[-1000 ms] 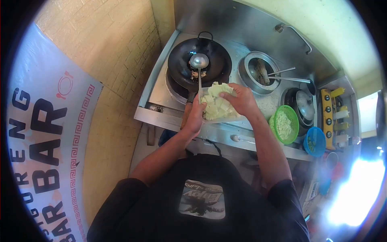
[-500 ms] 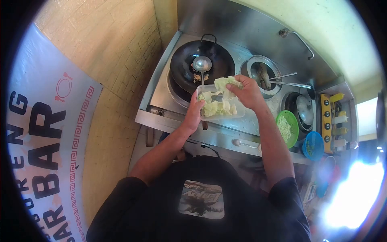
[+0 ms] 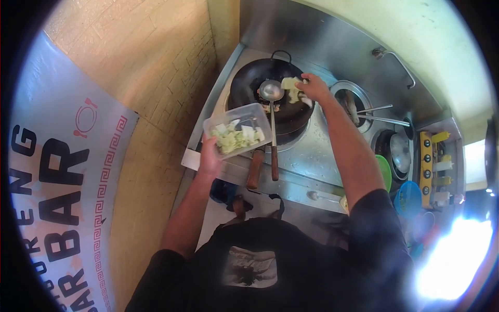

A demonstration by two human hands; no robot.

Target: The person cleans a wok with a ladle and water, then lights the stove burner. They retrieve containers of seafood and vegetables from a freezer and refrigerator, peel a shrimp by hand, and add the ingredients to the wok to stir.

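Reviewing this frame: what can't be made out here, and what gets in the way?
Head view only:
- What lies in the wok: dark, partly covered by the ladle and the right hand holding cabbage pieces.
- Left hand fingers: hidden under the clear container.
- Contents of the blue bowl and green bowl: the right arm covers the green one; both are small.
- Lower right corner: washed out by glare.

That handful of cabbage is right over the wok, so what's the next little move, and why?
Probably open the right hand and let the cabbage pieces drop. The hand is above the black wok, beside the ladle resting in it, so the pieces should land inside. The left hand holds the clear tub, with more cabbage in it, off to the side.
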